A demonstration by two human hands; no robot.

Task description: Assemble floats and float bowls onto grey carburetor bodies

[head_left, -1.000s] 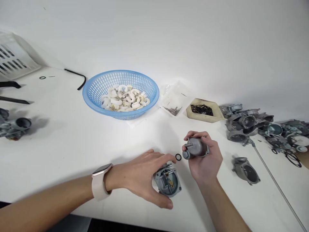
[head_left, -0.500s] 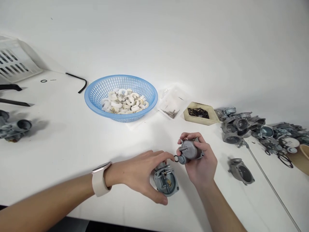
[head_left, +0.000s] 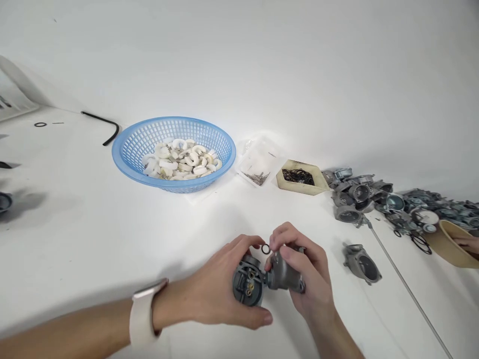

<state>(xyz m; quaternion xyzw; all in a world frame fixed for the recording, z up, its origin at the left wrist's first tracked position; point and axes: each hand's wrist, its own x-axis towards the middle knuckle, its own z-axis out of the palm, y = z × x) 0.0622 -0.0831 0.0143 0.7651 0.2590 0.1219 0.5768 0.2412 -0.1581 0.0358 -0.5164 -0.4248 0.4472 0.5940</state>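
- Head view, and both hands are low and centre over the white table [head_left: 93, 224], close together.
- Left hand [head_left: 215, 291], pale watch [head_left: 144, 313] on the wrist: its grip is wrapped round a carburettor body [head_left: 245, 285], thumb underneath, open face turned towards the camera with brass bits showing inside.
- Right hand [head_left: 310, 284]: its grip is closed about a grey float bowl [head_left: 283, 273], which sits right up against the body's edge, touching or very nearly.
- Just above them is a small black O-ring [head_left: 265, 249], between the fingertips of the two hands. I cannot tell whether it is pinched or lies on the table behind.
- Handling, as I judge it: both castings are stiff metal, hefty for their size and not slippery. Best held by the outer walls, keeping off the brass parts inside, which look delicate. The O-ring is light, soft and easy to lose.
- Count: one body, one bowl in hand, one loose bowl [head_left: 361, 262] on the table to the right, one O-ring at the fingers and one more ring [head_left: 40, 124] far left.
- One blue basket [head_left: 123, 162] holds white curved pieces [head_left: 179, 162], too many to count.
- One clear bag of pins [head_left: 257, 172], one beige tray [head_left: 281, 183] of black rings and one heap of castings [head_left: 366, 197].
- One thin rod [head_left: 407, 289] and one black bent cable [head_left: 103, 124].
- Right edge: another person's hand [head_left: 467, 243] at a tan bowl [head_left: 447, 244].
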